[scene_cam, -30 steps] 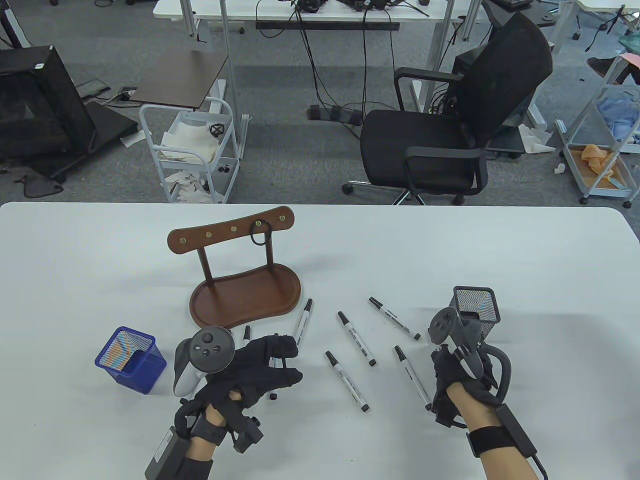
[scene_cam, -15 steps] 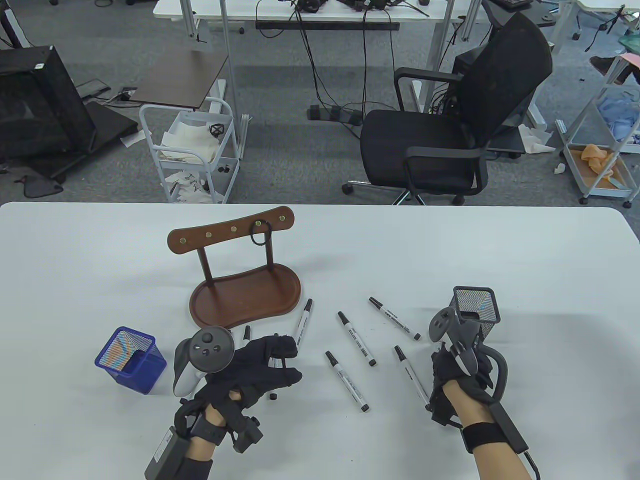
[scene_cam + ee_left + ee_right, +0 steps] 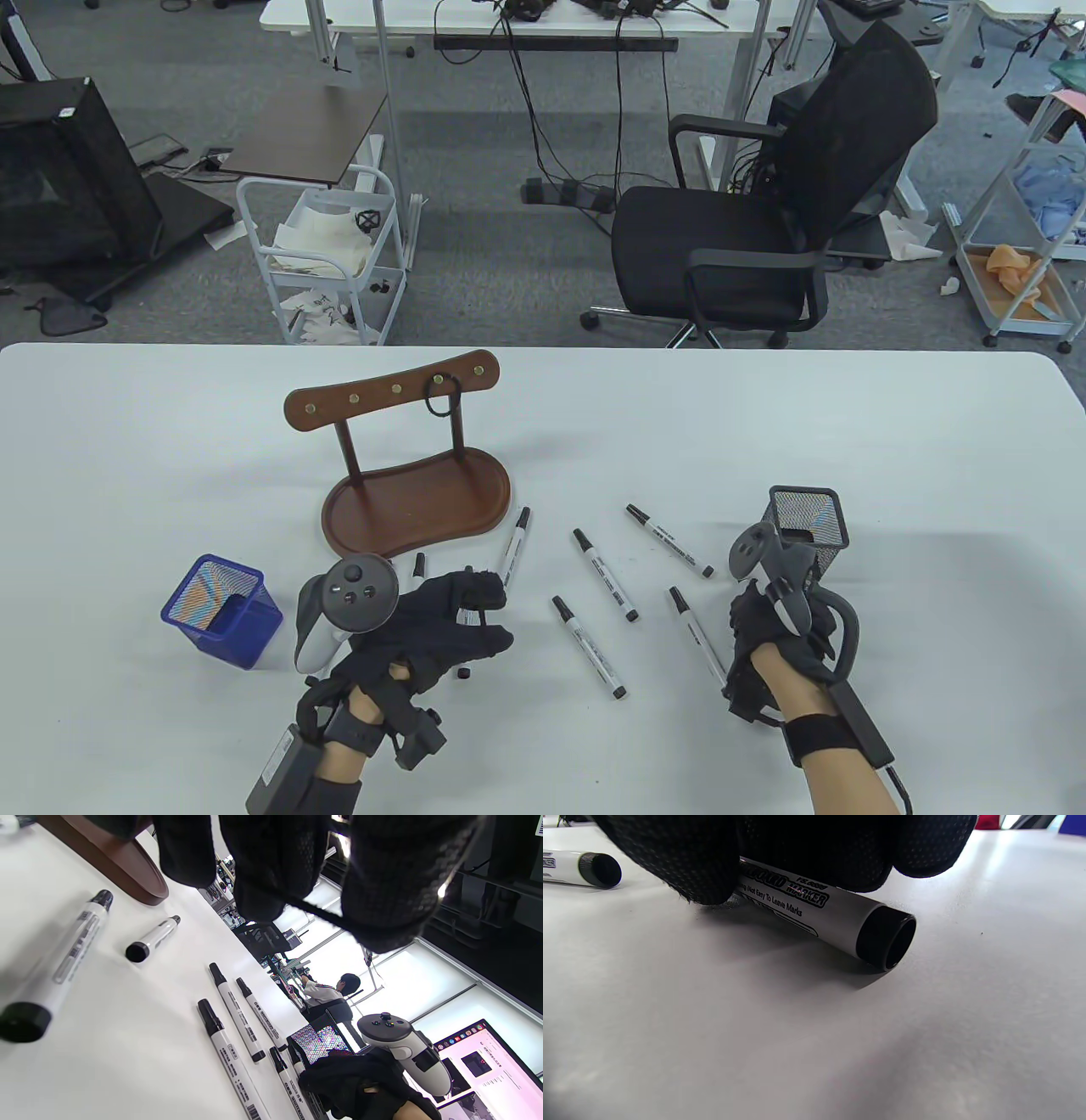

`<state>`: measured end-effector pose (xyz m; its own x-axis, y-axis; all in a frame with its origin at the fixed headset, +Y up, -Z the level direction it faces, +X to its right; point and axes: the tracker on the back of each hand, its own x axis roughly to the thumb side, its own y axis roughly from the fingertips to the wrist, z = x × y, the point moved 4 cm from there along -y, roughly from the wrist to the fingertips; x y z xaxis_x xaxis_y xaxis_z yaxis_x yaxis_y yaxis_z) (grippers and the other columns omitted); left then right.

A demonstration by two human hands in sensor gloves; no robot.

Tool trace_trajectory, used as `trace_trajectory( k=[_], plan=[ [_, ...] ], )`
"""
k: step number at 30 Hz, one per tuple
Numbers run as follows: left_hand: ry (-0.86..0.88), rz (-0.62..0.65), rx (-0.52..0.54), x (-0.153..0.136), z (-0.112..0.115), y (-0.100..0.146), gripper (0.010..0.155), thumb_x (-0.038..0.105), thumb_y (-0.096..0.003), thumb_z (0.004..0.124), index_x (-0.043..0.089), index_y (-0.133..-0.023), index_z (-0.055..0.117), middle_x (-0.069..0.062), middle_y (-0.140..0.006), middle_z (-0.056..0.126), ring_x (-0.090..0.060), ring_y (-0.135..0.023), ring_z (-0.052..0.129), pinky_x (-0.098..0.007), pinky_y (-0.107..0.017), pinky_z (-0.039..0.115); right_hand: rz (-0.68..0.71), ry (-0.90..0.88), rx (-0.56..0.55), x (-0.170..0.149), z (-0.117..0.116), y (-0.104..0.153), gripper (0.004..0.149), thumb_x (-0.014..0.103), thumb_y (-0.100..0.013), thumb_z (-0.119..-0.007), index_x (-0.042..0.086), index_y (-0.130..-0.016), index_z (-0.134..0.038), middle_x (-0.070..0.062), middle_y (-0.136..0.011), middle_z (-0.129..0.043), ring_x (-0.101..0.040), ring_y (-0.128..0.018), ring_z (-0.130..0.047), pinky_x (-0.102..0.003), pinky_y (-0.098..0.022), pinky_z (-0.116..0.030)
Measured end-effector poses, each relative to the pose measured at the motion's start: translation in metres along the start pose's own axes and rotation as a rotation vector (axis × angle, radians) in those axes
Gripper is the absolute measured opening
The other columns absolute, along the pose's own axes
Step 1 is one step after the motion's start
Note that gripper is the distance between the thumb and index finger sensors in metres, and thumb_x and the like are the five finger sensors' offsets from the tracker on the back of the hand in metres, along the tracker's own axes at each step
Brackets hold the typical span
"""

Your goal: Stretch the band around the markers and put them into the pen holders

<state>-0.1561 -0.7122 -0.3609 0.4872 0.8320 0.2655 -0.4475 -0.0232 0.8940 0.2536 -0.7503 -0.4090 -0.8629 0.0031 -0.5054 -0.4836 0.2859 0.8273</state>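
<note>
Right hand (image 3: 768, 637), 4 o'clock: fingers (image 3: 683, 866) closed on one marker (image 3: 823, 914) low over the desk (image 3: 891, 441). Left hand (image 3: 441, 624), 7 o'clock: fingers stretch a thin black band (image 3: 316, 910), two markers (image 3: 59, 963) beneath. Centre: four loose markers (image 3: 604, 586). Blue holder (image 3: 222, 611), 8 o'clock, and black mesh holder (image 3: 808, 518), 3 o'clock: contents not discernible. Wooden hook stand (image 3: 407, 475), 11 o'clock, carries another band (image 3: 442, 399). Judged early: nothing bundled or stowed.
</note>
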Motion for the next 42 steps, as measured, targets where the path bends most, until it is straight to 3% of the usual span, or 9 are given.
trace_trajectory(
  k=[5, 6, 9, 15, 25, 33, 39, 42],
  plan=[
    [0.010, -0.002, 0.003, -0.001, -0.001, 0.000, 0.070, 0.045, -0.0471, 0.096, 0.013, -0.103, 0.069, -0.012, -0.105, 0.086, -0.050, -0.106, 0.065, -0.074, -0.074, 0.046, 0.012, -0.027, 0.068, -0.003, 0.004, 0.003, 0.057, 0.039, -0.052, -0.081, 0.010, -0.097, -0.062, -0.006, -0.093, -0.075, -0.029, -0.078, -0.081, -0.055, -0.065, -0.069],
    [0.011, -0.002, 0.005, -0.001, -0.001, 0.000, 0.070, 0.045, -0.0469, 0.096, 0.013, -0.103, 0.069, -0.012, -0.105, 0.086, -0.050, -0.105, 0.065, -0.074, -0.074, 0.046, 0.017, -0.032, 0.075, -0.004, 0.006, 0.005, 0.051, 0.041, -0.053, -0.081, 0.017, -0.095, -0.063, -0.006, -0.093, -0.075, -0.029, -0.079, -0.081, -0.055, -0.065, -0.069],
    [0.011, -0.005, -0.001, -0.001, -0.001, 0.000, 0.070, 0.046, -0.0470, 0.096, 0.013, -0.103, 0.070, -0.012, -0.105, 0.086, -0.050, -0.106, 0.065, -0.074, -0.074, 0.046, 0.037, -0.049, 0.090, -0.002, 0.013, 0.009, 0.054, 0.045, -0.051, -0.080, 0.013, -0.093, -0.065, -0.008, -0.095, -0.075, -0.031, -0.081, -0.080, -0.056, -0.066, -0.069],
    [0.025, -0.002, 0.009, -0.001, -0.004, 0.001, 0.070, 0.046, -0.0470, 0.096, 0.013, -0.103, 0.070, -0.012, -0.104, 0.087, -0.050, -0.105, 0.065, -0.074, -0.074, 0.046, 0.089, -0.092, 0.167, 0.006, 0.023, 0.020, 0.047, 0.041, -0.054, -0.077, 0.015, -0.091, -0.065, -0.014, -0.100, -0.077, -0.036, -0.083, -0.083, -0.057, -0.065, -0.072],
    [0.026, -0.004, -0.001, -0.001, -0.002, 0.000, 0.070, 0.045, -0.0471, 0.096, 0.013, -0.103, 0.070, -0.012, -0.105, 0.087, -0.051, -0.105, 0.065, -0.075, -0.074, 0.045, 0.185, -0.161, 0.256, 0.040, 0.036, 0.034, 0.042, 0.034, -0.056, -0.075, 0.020, -0.093, -0.062, -0.012, -0.096, -0.085, -0.037, -0.081, -0.089, -0.057, -0.063, -0.076],
    [0.027, -0.001, 0.004, -0.001, -0.003, 0.000, 0.070, 0.045, -0.0473, 0.096, 0.013, -0.103, 0.070, -0.012, -0.105, 0.087, -0.051, -0.106, 0.065, -0.075, -0.074, 0.044, 0.223, -0.161, 0.265, 0.074, 0.040, 0.036, 0.043, 0.031, -0.057, -0.070, 0.022, -0.095, -0.052, -0.006, -0.094, -0.078, -0.034, -0.080, -0.084, -0.061, -0.068, -0.067],
    [0.025, -0.001, -0.003, -0.001, -0.002, 0.000, 0.070, 0.045, -0.0473, 0.096, 0.013, -0.103, 0.069, -0.012, -0.105, 0.086, -0.051, -0.106, 0.064, -0.075, -0.074, 0.044, 0.230, -0.117, 0.225, 0.096, 0.034, 0.021, 0.044, 0.032, -0.057, -0.067, 0.028, -0.096, -0.049, -0.001, -0.089, -0.078, -0.027, -0.072, -0.082, -0.054, -0.066, -0.067],
    [0.015, 0.001, -0.004, -0.001, -0.002, 0.000, 0.070, 0.045, -0.0473, 0.096, 0.013, -0.103, 0.069, -0.012, -0.105, 0.086, -0.051, -0.106, 0.065, -0.075, -0.074, 0.044, 0.217, -0.125, 0.198, 0.105, 0.030, 0.009, 0.046, 0.035, -0.056, -0.072, 0.031, -0.097, -0.051, 0.004, -0.083, -0.079, -0.022, -0.067, -0.084, -0.051, -0.064, -0.070]
  ],
)
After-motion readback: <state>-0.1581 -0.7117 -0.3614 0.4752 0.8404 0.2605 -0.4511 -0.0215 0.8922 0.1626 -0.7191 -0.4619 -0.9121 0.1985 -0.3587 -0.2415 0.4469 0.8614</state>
